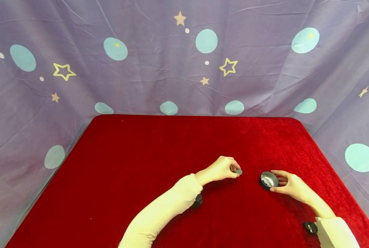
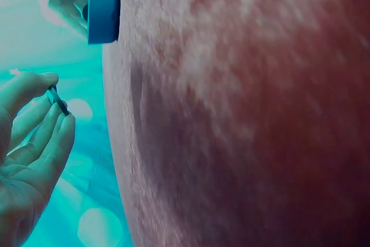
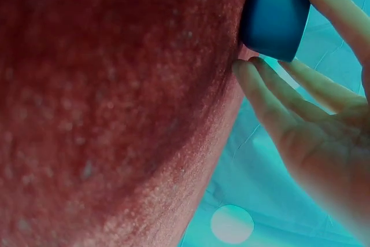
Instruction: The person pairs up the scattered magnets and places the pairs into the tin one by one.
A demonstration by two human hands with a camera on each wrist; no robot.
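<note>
My left hand (image 1: 220,168) pinches a small thin grey disc (image 1: 239,171) between thumb and fingertips, just above the red cloth. Seen edge-on in the left wrist view, the disc (image 2: 58,100) looks dark and flat like a coin. To its right, a short round dark tin (image 1: 261,181) with a shiny silvery inside stands upright on the cloth. My right hand (image 1: 293,187) holds this tin from its right side, thumb on the near side and fingers on the far side. The tin's smooth wall (image 3: 277,15) shows in the right wrist view. A gap separates disc and tin.
A red plush cloth (image 1: 134,155) covers the table. Behind and at both sides hangs a purple curtain (image 1: 153,69) with stars and pale blue ovals. Dark wrist cameras sit under the left sleeve (image 1: 168,203) and by the right sleeve (image 1: 337,232).
</note>
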